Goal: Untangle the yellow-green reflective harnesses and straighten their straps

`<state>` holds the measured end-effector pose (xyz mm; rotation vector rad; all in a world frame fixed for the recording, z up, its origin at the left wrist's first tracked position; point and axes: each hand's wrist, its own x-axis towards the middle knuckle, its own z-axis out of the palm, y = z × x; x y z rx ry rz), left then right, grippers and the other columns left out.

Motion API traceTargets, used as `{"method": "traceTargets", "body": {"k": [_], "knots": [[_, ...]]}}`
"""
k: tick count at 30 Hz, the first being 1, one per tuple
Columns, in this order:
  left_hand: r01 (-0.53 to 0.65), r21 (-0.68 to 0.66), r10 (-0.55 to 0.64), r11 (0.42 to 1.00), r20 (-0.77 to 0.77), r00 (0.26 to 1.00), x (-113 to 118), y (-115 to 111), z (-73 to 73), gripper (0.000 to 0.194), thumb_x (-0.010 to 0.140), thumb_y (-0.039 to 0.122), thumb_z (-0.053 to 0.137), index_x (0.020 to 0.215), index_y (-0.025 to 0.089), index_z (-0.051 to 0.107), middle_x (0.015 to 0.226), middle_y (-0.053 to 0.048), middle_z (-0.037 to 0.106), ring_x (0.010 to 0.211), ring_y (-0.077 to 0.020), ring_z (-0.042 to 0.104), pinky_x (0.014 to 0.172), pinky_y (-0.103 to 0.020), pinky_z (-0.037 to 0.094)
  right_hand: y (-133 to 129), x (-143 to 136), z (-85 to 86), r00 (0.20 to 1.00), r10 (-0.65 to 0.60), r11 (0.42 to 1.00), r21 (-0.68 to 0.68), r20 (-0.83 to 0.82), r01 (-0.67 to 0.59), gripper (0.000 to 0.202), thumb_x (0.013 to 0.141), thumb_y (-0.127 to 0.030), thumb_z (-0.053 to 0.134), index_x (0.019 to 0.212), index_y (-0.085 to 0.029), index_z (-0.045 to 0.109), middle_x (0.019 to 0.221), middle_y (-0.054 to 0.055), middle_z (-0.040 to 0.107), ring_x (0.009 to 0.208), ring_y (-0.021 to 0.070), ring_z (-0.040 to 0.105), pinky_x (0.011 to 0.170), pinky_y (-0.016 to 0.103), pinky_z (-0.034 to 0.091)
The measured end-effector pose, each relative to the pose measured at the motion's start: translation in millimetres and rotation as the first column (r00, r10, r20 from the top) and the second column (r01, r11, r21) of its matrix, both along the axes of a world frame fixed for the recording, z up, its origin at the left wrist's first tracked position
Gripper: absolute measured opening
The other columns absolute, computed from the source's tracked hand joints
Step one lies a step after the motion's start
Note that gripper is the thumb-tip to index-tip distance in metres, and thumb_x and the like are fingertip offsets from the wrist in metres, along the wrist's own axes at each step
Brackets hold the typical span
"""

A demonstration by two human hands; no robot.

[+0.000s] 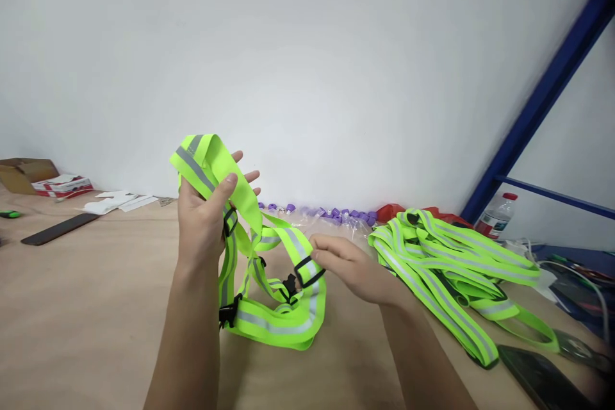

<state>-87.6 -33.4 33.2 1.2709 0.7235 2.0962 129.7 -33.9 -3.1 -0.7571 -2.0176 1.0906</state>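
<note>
A neon-yellow reflective harness (269, 327) of elastic straps with a grey stripe hangs above the table between my hands. My left hand (204, 214) holds its upper loop, thumb pressed over the strap and fingers stretched out behind it. With thumb and index finger, my right hand (343, 262) pinches the strap beside a black slide buckle (309, 272). Lower down hang a black side-release buckle (230, 312) and another black clip (289, 285). To the right of my right hand lies a pile of similar reflective straps (442, 262).
Purple caps (336, 214) on clear plastic line the wall. At right stand a red-capped bottle (497, 214) and a blue metal frame (542, 90); a dark phone-like slab (541, 378) lies in front. A black flat bar (60, 229), papers (113, 203) and an opened cardboard box (26, 174) are at left.
</note>
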Motion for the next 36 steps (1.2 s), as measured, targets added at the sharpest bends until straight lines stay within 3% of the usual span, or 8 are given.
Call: {"method": "traceTargets", "body": {"k": [2,5,11,15,19,23,27,36], "knots": [[-0.019,-0.029,0.018,0.999,-0.029,0.999,-5,2,-0.9,0.046,0.078,0.030,0.081,0.119,0.028,0.060,0.127,-0.009,0.070,0.090,-0.0295,0.076,0.062,-0.034,0.063,3,7,0.2,0.991,0.066,0.983,-0.166,-0.116,-0.085,0.028,0.096,-0.043,0.051,0.082,-0.021,0.062,0.081,0.001,0.069,0.081,0.0187,0.068,0.077,0.032,0.054],[-0.003,-0.096,-0.003,0.995,-0.060,0.998,-9,3,-2.2,0.039,0.077,0.030,0.080,0.110,0.022,0.062,0.106,-0.008,0.075,0.076,-0.0255,0.076,0.053,-0.030,0.060,9,11,-2.6,0.947,-0.011,0.957,-0.277,-0.322,-0.083,0.032,0.092,-0.053,0.058,0.081,-0.022,0.055,0.066,-0.001,0.066,0.063,0.0178,0.067,0.066,0.032,0.057],[0.130,-0.205,-0.169,0.970,-0.186,0.968,-2,-1,-5.5,0.031,0.077,0.034,0.080,0.098,0.018,0.063,0.080,-0.005,0.074,0.059,-0.0195,0.069,0.048,-0.027,0.056,16,5,-6.6,0.850,-0.184,0.952,-0.304,-0.495,0.029,0.041,0.080,-0.059,0.072,0.082,-0.022,0.055,0.049,-0.004,0.063,0.037,0.0139,0.057,0.038,0.023,0.049],[0.171,-0.249,-0.248,0.953,-0.323,0.913,3,0,-8.2,0.028,0.077,0.034,0.080,0.098,0.021,0.067,0.073,-0.003,0.071,0.059,-0.0201,0.068,0.049,-0.028,0.055,18,-1,-7.5,0.820,-0.261,0.941,-0.324,-0.510,0.098,0.044,0.077,-0.060,0.076,0.082,-0.020,0.057,0.045,-0.004,0.060,0.032,0.0122,0.054,0.031,0.019,0.042],[0.136,-0.241,-0.221,0.961,-0.376,0.900,-1,5,-11.4,0.023,0.077,0.032,0.079,0.096,0.022,0.070,0.075,-0.002,0.069,0.064,-0.0195,0.066,0.051,-0.026,0.052,22,1,-6.6,0.699,-0.326,0.926,-0.362,-0.637,0.101,0.047,0.072,-0.060,0.080,0.073,-0.021,0.054,0.042,-0.007,0.055,0.031,0.0091,0.047,0.036,0.021,0.047],[0.097,-0.252,-0.187,0.963,-0.367,0.911,-7,7,-10.3,0.022,0.078,0.037,0.078,0.091,0.021,0.068,0.072,-0.002,0.068,0.064,-0.0192,0.065,0.054,-0.027,0.052,25,11,-3.7,0.596,-0.330,0.921,-0.389,-0.732,0.032,0.035,0.074,-0.049,0.081,0.080,-0.022,0.059,0.057,-0.007,0.064,0.042,0.0090,0.056,0.047,0.022,0.053],[0.101,-0.319,-0.231,0.942,-0.403,0.885,-8,3,-4.4,0.030,0.079,0.045,0.075,0.085,0.017,0.067,0.073,-0.007,0.071,0.066,-0.0242,0.069,0.054,-0.032,0.054,23,16,-1.3,0.607,-0.289,0.943,-0.330,-0.740,0.047,0.022,0.080,-0.037,0.072,0.098,-0.025,0.064,0.091,-0.001,0.075,0.056,0.0115,0.064,0.054,0.026,0.055],[0.104,-0.391,-0.289,0.914,-0.451,0.845,-7,4,-5.3,0.035,0.080,0.045,0.075,0.101,0.019,0.064,0.090,-0.010,0.075,0.072,-0.0280,0.075,0.058,-0.035,0.058,12,18,2.1,0.706,-0.202,0.966,-0.257,-0.678,0.030,0.058,0.075,-0.031,0.070,0.131,-0.033,0.054,0.125,0.003,0.070,0.058,0.0130,0.064,0.052,0.030,0.055]]}}
